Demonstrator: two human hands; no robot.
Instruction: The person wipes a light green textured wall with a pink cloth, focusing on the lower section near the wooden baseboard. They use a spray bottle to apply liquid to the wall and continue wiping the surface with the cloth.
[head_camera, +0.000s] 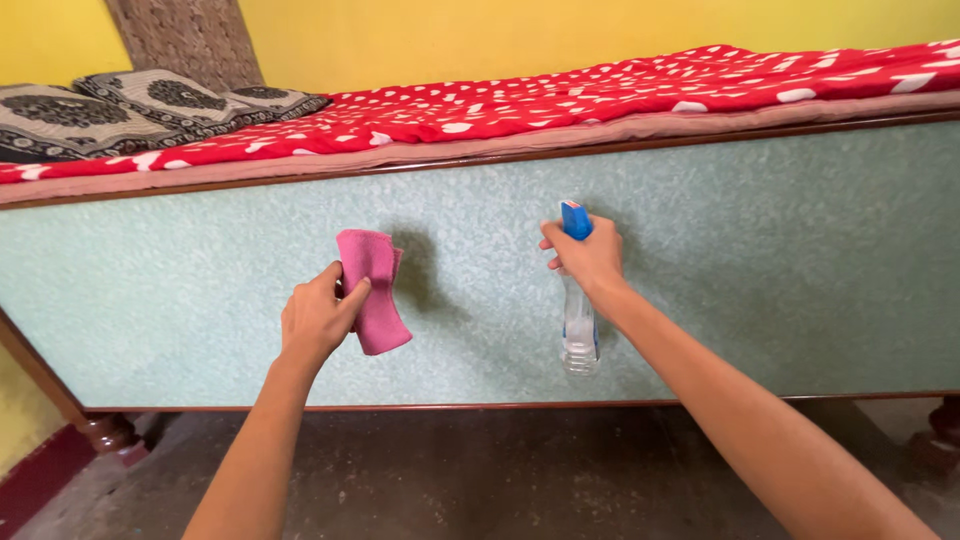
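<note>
The person stands facing the long side panel (750, 260) of a bed, a pale green, mottled surface framed above and below by dark wooden rails. The left hand (318, 318) has its fingers curled shut around a folded pink cloth (372, 290), thumb on the near face, the cloth standing upright just in front of the panel; contact with the panel cannot be determined. The right hand (590, 255) is wrapped closed about the neck of a clear spray bottle (578, 320) with a blue head, the bottle hanging down below the fist, its nozzle turned toward the panel. Bottle and cloth are held apart, level with one another, both near the panel's middle.

On top of the bed lies a red cover (600, 95) with white spots over a brownish mattress edge. Patterned grey pillows (110, 110) sit at the far left end. A turned wooden leg (108, 436) supports the left corner. The wall (500, 35) behind is yellow. The floor (480, 480) is dull grey concrete, mottled and worn.
</note>
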